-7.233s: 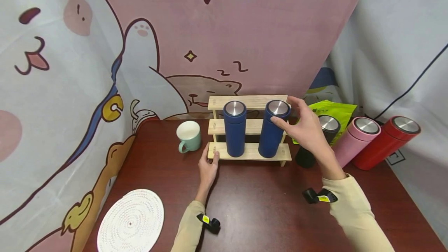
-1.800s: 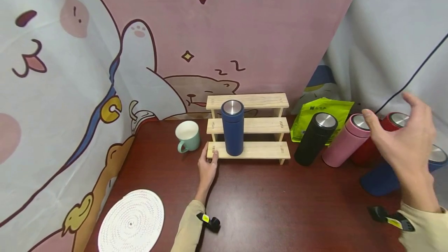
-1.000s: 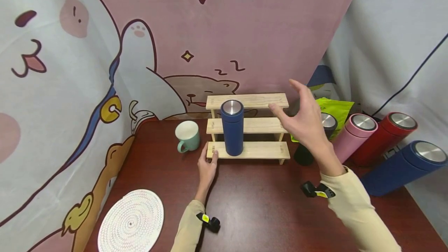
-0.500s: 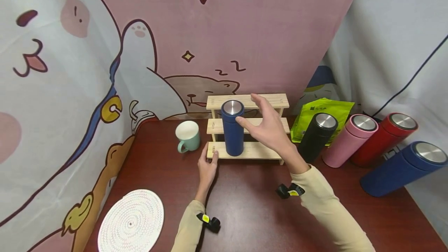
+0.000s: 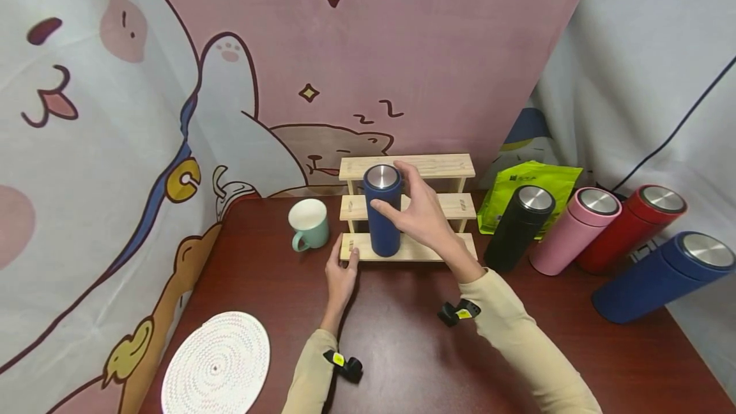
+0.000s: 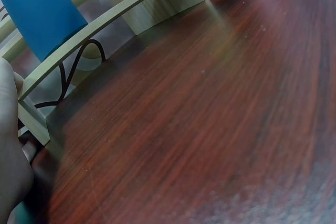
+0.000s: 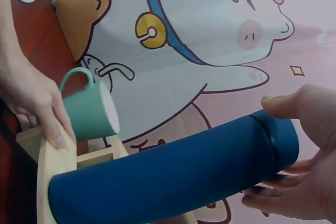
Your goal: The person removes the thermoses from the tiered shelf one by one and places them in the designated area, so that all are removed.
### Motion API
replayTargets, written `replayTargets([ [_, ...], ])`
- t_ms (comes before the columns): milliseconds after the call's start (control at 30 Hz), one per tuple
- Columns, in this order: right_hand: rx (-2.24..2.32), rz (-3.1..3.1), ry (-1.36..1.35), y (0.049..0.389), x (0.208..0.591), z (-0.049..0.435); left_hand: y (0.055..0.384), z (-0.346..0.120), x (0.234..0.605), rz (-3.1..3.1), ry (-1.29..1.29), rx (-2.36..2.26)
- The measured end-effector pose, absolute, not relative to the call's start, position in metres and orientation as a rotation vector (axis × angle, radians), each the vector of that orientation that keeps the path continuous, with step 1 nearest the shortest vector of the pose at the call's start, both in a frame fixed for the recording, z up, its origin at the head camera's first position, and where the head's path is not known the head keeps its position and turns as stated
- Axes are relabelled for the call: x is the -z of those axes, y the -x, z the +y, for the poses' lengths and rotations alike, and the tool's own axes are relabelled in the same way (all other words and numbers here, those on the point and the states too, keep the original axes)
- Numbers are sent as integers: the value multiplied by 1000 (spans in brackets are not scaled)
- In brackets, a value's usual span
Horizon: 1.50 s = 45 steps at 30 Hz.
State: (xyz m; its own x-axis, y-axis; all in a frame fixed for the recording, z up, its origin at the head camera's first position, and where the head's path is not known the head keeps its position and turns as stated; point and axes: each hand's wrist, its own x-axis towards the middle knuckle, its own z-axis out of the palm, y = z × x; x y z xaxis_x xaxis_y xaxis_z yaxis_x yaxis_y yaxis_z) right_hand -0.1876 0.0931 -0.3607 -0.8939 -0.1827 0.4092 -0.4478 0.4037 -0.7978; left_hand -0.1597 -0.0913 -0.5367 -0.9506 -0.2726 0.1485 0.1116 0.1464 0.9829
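Observation:
A blue thermos (image 5: 383,225) with a steel-topped lid stands upright on the lowest step of a three-tier wooden display stand (image 5: 420,248). My right hand (image 5: 422,213) is around its upper part, thumb across the front and fingers reaching behind. From the right wrist, the thumb overlaps the lid edge of the thermos (image 7: 168,171), and the fingers (image 7: 283,192) curl under it. My left hand (image 5: 340,273) grips the left end of the lowest step, thumb on top; the left wrist view shows only part of that hand (image 6: 10,145).
A green mug (image 5: 310,223) stands left of the stand. To the right are a black thermos (image 5: 517,229), a pink one (image 5: 575,232), a red one (image 5: 629,229) and another blue thermos (image 5: 661,276). A lime-green pouch (image 5: 500,197) stands behind; a round white mat (image 5: 215,363) lies front left.
One blue thermos went from the stand's right side to the right end of the row. My right hand then came back left to the remaining one; my left hand stayed on the stand.

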Motion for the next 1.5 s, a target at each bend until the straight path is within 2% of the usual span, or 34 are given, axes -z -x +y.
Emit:
replayTargets([
  [100, -1483, -2404, -577, 190, 364, 92, 160, -91, 538, -2141, -163, 1873],
  [333, -1406, -2389, -551, 187, 366, 96, 177, -91, 572, -2102, -212, 1871],
  [633, -1380, -2367, -491, 174, 370, 112, 179, -94, 578, -2077, -197, 1882],
  [1167, -1358, -2343, -442, 144, 366, 155, 177, -91, 573, -2063, -206, 1884],
  [1500, -1193, -2392, -336, 119, 358, 185, 162, -91, 540, -2073, -144, 1887],
])
